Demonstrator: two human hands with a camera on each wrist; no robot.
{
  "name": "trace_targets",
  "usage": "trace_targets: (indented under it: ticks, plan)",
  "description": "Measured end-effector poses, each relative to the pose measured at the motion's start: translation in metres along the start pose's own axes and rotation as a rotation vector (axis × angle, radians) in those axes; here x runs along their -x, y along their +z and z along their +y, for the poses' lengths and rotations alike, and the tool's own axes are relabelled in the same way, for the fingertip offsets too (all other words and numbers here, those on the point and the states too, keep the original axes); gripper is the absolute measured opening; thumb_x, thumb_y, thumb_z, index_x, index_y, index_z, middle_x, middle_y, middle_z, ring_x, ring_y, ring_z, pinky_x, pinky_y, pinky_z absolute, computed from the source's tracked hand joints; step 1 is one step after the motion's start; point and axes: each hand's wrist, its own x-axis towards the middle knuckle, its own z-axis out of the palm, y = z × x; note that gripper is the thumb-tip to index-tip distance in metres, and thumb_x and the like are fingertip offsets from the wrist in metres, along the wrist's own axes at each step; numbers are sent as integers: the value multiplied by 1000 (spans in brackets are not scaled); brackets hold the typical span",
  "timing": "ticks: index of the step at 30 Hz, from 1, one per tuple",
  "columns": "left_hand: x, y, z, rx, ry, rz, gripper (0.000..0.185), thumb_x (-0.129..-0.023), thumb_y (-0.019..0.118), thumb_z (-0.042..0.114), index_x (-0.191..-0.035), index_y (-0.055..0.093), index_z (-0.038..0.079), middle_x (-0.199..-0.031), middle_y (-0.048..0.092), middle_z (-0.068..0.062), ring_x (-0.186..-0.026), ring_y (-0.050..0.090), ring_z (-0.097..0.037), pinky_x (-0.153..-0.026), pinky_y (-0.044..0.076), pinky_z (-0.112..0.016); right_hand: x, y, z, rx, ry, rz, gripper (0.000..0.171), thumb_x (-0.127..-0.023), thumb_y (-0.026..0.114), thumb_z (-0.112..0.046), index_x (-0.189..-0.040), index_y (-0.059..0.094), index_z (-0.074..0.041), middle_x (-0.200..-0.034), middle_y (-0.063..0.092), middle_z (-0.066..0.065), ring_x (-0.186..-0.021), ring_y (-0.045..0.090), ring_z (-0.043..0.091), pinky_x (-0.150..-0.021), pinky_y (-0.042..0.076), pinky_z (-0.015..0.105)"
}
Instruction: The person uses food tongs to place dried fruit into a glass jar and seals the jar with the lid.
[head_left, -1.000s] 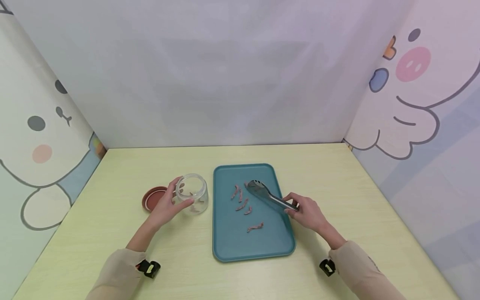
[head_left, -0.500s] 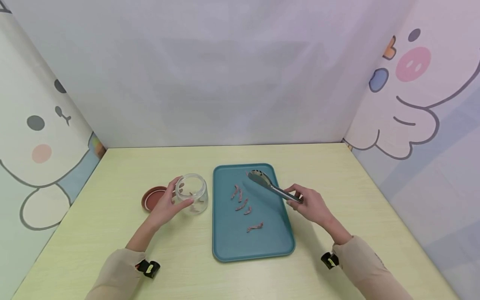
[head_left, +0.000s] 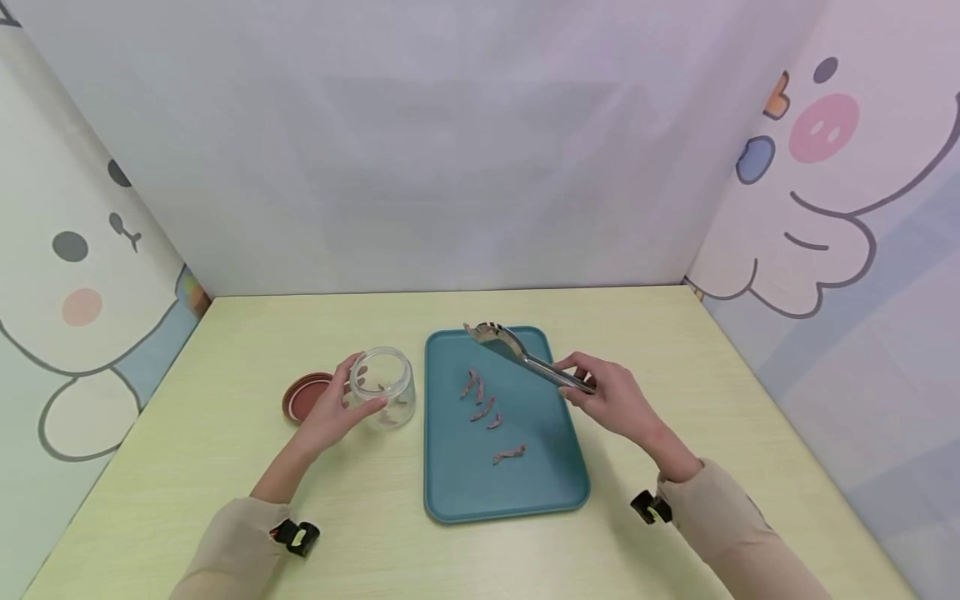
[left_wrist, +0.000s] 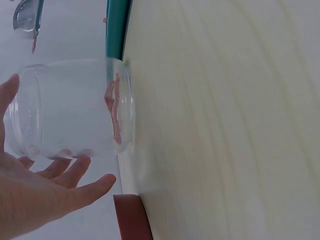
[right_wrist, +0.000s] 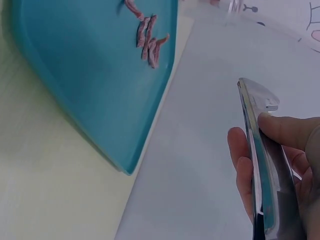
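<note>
My left hand (head_left: 330, 421) holds a clear jar (head_left: 403, 400) that stands upright without a lid to the left of the tray, thumb on one side and fingers on the other. A few reddish-brown dried-meat strips (left_wrist: 115, 107) lie at its bottom in the left wrist view. My right hand (head_left: 618, 400) grips metal tongs (head_left: 536, 365) by the handle, thumb on top in the right wrist view. The tongs' head hovers over the far end of the blue tray (head_left: 525, 492). One strip (left_wrist: 34, 45) hangs from their tip. Several more strips (head_left: 481, 392) lie scattered on the tray.
A round red-brown lid (head_left: 302, 400) lies on the table just left of the jar, partly behind my left hand. A pale wood table (head_left: 360, 533) surrounds the tray. A white wall (head_left: 465, 167) rises behind, with printed cartoon panels at both sides.
My right hand has raised the tongs and shifted them left, with one strip lifted off the tray in their tip. My left hand and the jar have stayed put.
</note>
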Motion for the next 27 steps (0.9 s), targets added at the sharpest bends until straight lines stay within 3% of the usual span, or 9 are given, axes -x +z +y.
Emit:
trace_targets:
  ticks: [13,27]
  plan:
    - [-1,0,-1,-1,2,3,84,-78,66,38,-140,14,16,-136,26,-22,-120,28,-42,-91,27,-57,-16,9,-30,-33,-114,-19,25,-78,66,-6,-102,61,-12,-67,50,-6,-48,38,8,-41,34,23]
    - [0,0,0,-1,-9,-10,84,-78,65,38,-140,12,16,-138,23,-22,-121,26,-43,-91,26,-59,-31,37,-52,-47,-216,-67,25,-78,67,-7,-102,61,-12,-68,52,-8,-45,37,5,-40,31,21]
